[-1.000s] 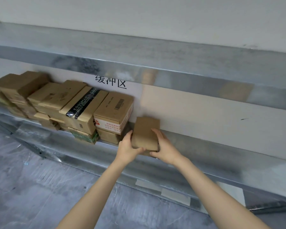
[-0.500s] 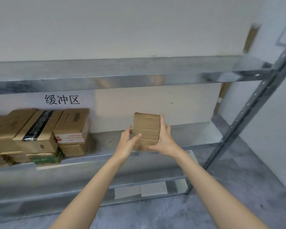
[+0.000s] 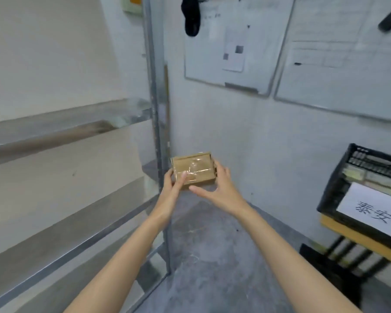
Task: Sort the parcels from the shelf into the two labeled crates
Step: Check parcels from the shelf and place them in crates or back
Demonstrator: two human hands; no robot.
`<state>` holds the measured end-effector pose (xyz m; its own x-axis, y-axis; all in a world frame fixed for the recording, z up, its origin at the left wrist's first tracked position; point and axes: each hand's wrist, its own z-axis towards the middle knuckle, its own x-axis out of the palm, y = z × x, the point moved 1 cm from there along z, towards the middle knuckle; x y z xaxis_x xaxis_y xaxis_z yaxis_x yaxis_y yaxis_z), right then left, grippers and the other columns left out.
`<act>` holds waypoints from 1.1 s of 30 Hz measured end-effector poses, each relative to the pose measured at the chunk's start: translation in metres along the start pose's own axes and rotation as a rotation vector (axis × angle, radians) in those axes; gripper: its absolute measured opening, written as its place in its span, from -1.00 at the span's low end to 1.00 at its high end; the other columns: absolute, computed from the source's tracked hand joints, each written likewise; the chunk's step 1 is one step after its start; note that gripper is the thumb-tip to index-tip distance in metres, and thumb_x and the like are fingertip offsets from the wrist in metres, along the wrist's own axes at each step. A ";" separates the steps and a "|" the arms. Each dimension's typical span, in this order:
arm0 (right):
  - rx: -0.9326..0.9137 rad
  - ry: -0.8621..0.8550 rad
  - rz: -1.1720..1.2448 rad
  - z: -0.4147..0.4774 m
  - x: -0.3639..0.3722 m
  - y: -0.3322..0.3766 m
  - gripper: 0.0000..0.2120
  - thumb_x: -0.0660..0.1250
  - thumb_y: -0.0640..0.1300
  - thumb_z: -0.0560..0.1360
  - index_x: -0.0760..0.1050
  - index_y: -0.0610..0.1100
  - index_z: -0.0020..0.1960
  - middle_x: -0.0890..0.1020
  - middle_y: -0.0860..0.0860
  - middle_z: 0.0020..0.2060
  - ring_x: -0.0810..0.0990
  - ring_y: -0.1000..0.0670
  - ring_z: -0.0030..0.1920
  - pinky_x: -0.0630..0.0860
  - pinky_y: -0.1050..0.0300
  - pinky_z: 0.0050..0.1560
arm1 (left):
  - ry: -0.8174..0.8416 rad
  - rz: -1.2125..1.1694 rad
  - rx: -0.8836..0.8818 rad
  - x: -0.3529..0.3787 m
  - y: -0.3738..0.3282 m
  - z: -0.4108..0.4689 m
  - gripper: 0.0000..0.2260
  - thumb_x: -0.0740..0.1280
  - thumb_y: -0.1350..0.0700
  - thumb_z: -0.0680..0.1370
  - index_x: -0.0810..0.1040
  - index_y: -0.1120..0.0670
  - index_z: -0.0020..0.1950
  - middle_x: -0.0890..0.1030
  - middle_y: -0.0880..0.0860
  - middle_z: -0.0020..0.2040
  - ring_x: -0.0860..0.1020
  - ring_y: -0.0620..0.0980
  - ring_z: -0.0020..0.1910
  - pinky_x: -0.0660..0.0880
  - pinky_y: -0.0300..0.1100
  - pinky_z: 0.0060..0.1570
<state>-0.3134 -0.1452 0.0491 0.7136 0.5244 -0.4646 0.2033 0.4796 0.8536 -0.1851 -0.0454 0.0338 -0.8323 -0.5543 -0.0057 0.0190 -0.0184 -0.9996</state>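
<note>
A small brown cardboard parcel (image 3: 193, 169) sealed with clear tape is held in the air in front of me, its taped face toward the camera. My left hand (image 3: 173, 185) grips its left edge with the thumb across the front. My right hand (image 3: 215, 186) holds its right side and underside, fingers wrapped behind. A black slatted crate (image 3: 339, 184) with a white paper label (image 3: 374, 208) stands at the right edge on a wooden stand. The metal shelf (image 3: 61, 123) runs along the left; no other parcels show on it here.
The shelf's upright metal post (image 3: 155, 109) rises just left of the parcel. Two whiteboards (image 3: 230, 41) hang on the wall ahead. Grey concrete floor (image 3: 212, 245) lies between the shelf and the crate's stand (image 3: 357, 240).
The parcel has come off the shelf and been carried right with both hands. My view has swung right: the stacked parcels have left the frame and the labelled crate has come into sight.
</note>
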 end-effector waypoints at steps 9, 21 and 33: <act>0.088 -0.304 -0.114 -0.048 -0.235 -0.097 -0.26 0.59 -0.01 0.35 0.19 0.02 0.33 0.42 0.11 0.22 0.43 0.14 0.24 0.41 0.24 0.24 | 0.288 -0.046 0.132 0.251 -0.018 0.046 -0.38 0.38 -0.24 0.35 0.20 -0.09 0.29 0.54 -0.09 0.20 0.53 -0.25 0.15 0.42 -0.43 -0.04; 0.231 -0.543 -0.174 -0.100 -0.440 -0.199 0.09 0.60 0.04 0.30 -0.08 0.14 0.56 0.39 0.14 0.26 0.45 0.08 0.28 0.45 -0.04 0.30 | 0.585 0.047 0.300 0.500 -0.002 0.088 0.02 0.57 -0.16 0.23 -0.01 -0.19 0.49 0.33 -0.30 0.26 0.38 -0.46 0.17 0.39 -0.49 -0.03; 0.301 -0.602 -0.302 -0.069 -0.553 -0.286 0.16 0.62 0.05 0.29 -0.13 0.17 0.59 0.26 0.16 0.47 0.29 0.34 0.33 0.32 0.05 0.39 | 0.794 0.087 0.401 0.650 0.017 0.170 -0.02 0.59 0.04 0.30 0.05 -0.05 0.55 0.42 -0.07 0.37 0.40 -0.20 0.33 0.44 -0.31 0.19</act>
<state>-0.8124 -0.5232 0.0455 0.8240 -0.1183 -0.5540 0.5628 0.2826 0.7767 -0.6312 -0.5475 0.0176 -0.9543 0.1699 -0.2460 0.1682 -0.3751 -0.9116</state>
